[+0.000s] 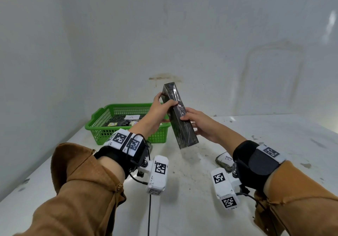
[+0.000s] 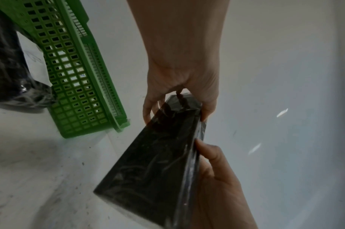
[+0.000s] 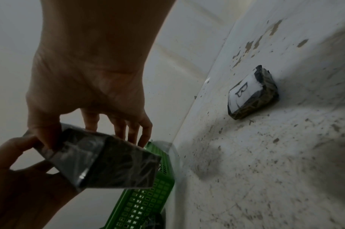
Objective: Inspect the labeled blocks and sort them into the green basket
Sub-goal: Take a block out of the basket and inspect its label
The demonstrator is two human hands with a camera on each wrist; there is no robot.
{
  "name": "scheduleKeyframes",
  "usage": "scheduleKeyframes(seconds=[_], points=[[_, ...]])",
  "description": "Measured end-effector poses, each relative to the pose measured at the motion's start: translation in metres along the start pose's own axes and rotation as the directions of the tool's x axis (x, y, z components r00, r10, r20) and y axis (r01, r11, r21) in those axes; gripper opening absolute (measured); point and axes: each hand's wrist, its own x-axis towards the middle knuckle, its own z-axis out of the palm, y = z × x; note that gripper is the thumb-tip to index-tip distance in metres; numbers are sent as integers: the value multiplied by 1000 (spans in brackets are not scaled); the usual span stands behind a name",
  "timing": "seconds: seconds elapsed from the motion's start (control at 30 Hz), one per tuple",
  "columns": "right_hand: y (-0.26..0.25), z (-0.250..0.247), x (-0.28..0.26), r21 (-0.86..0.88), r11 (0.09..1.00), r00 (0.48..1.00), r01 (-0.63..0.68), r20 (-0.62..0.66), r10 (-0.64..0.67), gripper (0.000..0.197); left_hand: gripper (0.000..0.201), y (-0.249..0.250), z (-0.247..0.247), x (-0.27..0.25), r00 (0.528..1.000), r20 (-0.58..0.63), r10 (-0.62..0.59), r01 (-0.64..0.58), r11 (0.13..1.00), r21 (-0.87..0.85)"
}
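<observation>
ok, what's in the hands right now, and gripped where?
One long black wrapped block, tilted, held by both. Left hand grips its upper part, right hand its middle, thumb across the front face.

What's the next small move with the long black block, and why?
Probably rotate the long black block to bring a hidden face into view: both the left hand and right hand grip it in the air, and no label shows on its visible faces. The green basket waits just behind.
</observation>
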Motion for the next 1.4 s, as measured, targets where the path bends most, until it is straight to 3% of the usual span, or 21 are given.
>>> scheduleKeyframes(seconds=[0.1,0.2,0.27,0.37,0.43,0.53,0.73,0.97,1.1,1.27,1.4], points=[[1,2,1,156,987,999,23,-35,-17,27,95,1,-1,-3,998,54,-45,47,998,-37],[0,4,4,349,936,998,45,-66,-23,23,100,2,1,-6,987,128,-101,109,992,-57],[-2,5,3,390,920,998,45,-59,-23,27,99,2,3,-6,990,102,-96,105,991,-83],[-3,6,-1,315,949,998,25,50,-43,33,95,3,3,-3,997,-6,-73,71,984,-163],[0,4,-4,185,982,990,-29,138,3,52,93,3,1,0,996,-70,-56,41,979,-199],[6,3,-5,185,982,992,-45,127,22,69,90,0,-2,0,998,-38,-58,50,982,-184],[6,-4,-2,338,941,999,-2,32,-10,55,73,-11,-8,-6,981,182,-69,97,984,-148],[10,-1,0,275,960,997,54,-64,-38,60,85,-9,-6,-10,983,180,-22,43,992,-115],[11,-4,3,354,934,995,40,-97,-6,54,89,-12,-11,-12,958,282,-57,88,991,-99],[14,-2,4,322,946,997,22,-81,4,51,85,-15,-11,-14,965,259,-50,72,995,-75],[14,-1,5,293,956,999,-11,-46,26,47,67,-14,-10,-9,979,186,-82,91,995,-38]])
